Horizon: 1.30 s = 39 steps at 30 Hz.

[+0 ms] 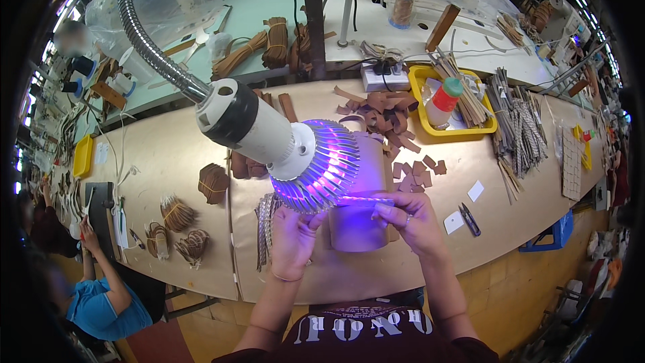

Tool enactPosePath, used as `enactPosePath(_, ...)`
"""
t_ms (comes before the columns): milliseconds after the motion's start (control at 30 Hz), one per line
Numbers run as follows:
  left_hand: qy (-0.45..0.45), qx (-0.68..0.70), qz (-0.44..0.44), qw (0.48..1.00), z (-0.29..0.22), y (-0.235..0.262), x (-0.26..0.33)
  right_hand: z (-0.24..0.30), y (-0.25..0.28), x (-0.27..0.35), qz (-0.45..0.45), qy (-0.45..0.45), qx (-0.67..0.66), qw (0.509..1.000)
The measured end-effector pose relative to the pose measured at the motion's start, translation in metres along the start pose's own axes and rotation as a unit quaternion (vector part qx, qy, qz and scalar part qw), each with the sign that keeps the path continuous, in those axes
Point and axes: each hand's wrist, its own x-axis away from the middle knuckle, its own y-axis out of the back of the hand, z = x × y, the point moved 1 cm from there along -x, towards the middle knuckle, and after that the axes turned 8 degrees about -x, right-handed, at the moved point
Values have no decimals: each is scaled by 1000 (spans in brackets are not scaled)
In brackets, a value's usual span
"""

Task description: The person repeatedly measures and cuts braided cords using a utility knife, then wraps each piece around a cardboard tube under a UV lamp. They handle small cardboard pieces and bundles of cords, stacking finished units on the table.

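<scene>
Thin flat strip (366,199) lit violet, pinched betw. both hands, left (293,235) & right (410,220), under gooseneck lamp w/ finned purple-glowing head (316,165), above tan worktop (168,148).

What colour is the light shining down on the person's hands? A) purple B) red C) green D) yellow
A: the lamp on the bendy metal neck glows purple over the left hand and right hand, which hold a thin strip under it.
</scene>
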Motion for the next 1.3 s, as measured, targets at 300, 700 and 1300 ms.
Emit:
enactPosePath(300, -69, -142, 3, 987, -3, -22, 7, -1, 16, 6, -42, -56, -189, 980)
enactPosePath(700, 18, -43, -5, 999, 7, -23, 4, -10, 22, 5, -99, -39, -229, 968)
enactPosePath(1300, -112, -172, 62, 977, -11, -26, -26, 13, 8, -14, -41, 153, 142, 977)
